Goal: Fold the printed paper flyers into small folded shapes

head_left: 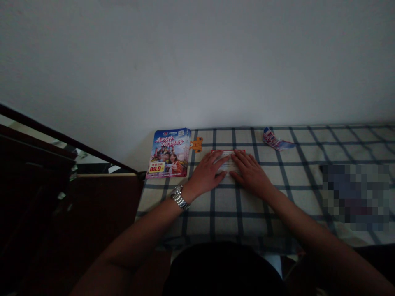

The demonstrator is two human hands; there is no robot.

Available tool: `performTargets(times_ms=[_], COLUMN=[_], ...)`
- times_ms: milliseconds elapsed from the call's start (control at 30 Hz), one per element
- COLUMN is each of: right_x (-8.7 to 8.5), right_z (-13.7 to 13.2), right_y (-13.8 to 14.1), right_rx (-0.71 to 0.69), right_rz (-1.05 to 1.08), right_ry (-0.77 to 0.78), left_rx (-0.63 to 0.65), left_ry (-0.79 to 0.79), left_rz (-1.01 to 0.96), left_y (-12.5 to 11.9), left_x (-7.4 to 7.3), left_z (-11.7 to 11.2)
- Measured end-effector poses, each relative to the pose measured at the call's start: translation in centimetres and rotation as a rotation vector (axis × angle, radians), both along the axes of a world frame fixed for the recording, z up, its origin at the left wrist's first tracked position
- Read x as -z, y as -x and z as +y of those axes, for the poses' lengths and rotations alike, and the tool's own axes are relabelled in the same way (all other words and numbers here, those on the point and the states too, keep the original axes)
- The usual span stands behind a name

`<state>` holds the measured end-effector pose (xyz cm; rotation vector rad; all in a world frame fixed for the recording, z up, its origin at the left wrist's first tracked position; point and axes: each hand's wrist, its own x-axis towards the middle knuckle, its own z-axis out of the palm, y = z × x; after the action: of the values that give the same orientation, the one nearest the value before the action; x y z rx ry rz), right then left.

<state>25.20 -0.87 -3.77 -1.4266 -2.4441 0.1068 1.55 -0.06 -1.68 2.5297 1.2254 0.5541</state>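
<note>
A small folded sheet of paper, pale with red edges, lies on the checked tablecloth. My left hand lies flat on its left part, fingers stretched out. My right hand presses flat on its right part, fingers together and extended. A metal watch sits on my left wrist. Most of the sheet is hidden beneath the two hands.
A stack of colourful leaflets lies at the table's left edge, with a small orange figure beside it. A folded piece of printed paper rests at the back. A white wall rises behind. Dark wooden furniture stands left.
</note>
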Motion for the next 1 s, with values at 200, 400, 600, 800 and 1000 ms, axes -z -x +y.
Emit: performTargets(times_ms=[200, 400, 600, 800, 1000], right_x=[-0.1, -0.2, 0.0, 0.2, 0.1], right_z=[0.0, -0.1, -0.1, 0.0, 0.1], right_y=[0.1, 0.1, -0.1, -0.2, -0.3], right_rx=[0.005, 0.009, -0.001, -0.004, -0.017], right_rz=[-0.020, -0.013, -0.012, -0.003, 0.006], right_ry=[0.008, 0.017, -0.002, -0.008, -0.007], left_rx=[0.034, 0.004, -0.004, 0.042, 0.072], left_ry=[0.060, 0.072, 0.057, 0.081, 0.102], left_rz=[-0.022, -0.015, -0.011, -0.032, -0.050], left_y=[0.8, 0.5, 0.3, 0.7, 2.1], left_x=[0.2, 0.0, -0.2, -0.1, 0.0], left_z=[0.2, 0.0, -0.2, 0.2, 0.5])
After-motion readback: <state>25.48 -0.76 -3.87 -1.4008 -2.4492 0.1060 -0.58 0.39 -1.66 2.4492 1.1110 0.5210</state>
